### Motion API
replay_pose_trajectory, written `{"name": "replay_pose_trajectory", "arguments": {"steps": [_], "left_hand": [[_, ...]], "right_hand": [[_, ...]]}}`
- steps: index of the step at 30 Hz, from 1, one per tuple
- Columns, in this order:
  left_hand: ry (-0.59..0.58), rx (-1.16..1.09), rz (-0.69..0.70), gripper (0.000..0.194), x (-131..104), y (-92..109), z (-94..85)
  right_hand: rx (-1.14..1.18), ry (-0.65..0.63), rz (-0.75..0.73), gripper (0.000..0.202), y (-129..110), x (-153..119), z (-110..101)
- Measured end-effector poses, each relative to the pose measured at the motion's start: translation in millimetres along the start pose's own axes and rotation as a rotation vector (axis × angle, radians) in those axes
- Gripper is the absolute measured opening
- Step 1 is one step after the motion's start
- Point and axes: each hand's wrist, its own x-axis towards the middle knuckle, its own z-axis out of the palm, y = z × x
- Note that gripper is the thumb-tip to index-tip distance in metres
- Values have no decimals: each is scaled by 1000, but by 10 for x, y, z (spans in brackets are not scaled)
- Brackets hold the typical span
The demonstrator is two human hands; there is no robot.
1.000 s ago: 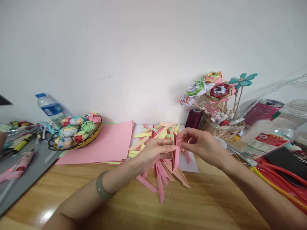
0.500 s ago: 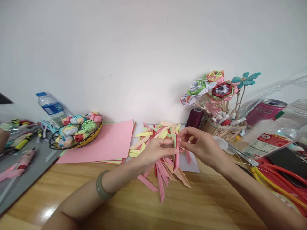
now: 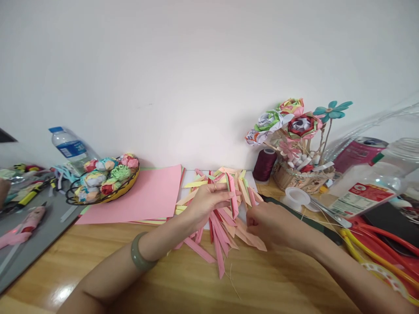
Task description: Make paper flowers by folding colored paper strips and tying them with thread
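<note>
Two bare hands over a wood-grain table point(image 3: 163, 281), set out against a white wall point(image 3: 196, 78).

Left hand point(image 3: 207, 203): ring on one finger, green bangle point(image 3: 142, 252) at the forearm; thumb and fingers pinch a slim bundle of folded paper strips point(image 3: 233, 198), pink outermost, a green edge showing. The bundle is held nearly upright over the middle of the pile, its top leaning slightly left.

Right hand point(image 3: 276, 224): fingers curled inward at the right side of the pile, beside peach strips, apart from the bundle; whether they grip anything cannot be told.

One pile of loose paper strips point(image 3: 220, 257): pink, peach, yellow and red, fanned out, partly upon a white sheet.

Left of the pile: one stack of coloured paper point(image 3: 140, 194), pink uppermost; one yellow basket point(image 3: 126, 190) with a dark rim, filled with crumpled-paper roses point(image 3: 120, 172); one blue-capped plastic bottle point(image 3: 70, 146), tilted; one grey mat point(image 3: 57, 237).

Right of the pile: one maroon thread spool point(image 3: 264, 166), upright; one wood-sided planter point(image 3: 294, 181) of paper flowers point(image 3: 303, 125); one pink can point(image 3: 360, 152); one clear plastic jar point(image 3: 363, 192), red-labelled; red-handled scissors point(image 3: 382, 233).
</note>
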Motion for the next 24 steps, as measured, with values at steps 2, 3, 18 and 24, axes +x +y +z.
{"name": "replay_pose_trajectory", "arguments": {"steps": [2, 3, 18, 24], "left_hand": [[4, -3, 2, 27, -3, 0, 2], [6, -7, 7, 28, -5, 0, 5], [-69, -42, 73, 21, -128, 25, 161], [-64, 19, 76, 12, -167, 45, 177]], "right_hand": [[-33, 6, 14, 20, 51, -33, -87], [-44, 12, 28, 21, 86, -58, -152], [815, 180, 59, 19, -16, 38, -211], [861, 116, 68, 16, -19, 30, -221]]}}
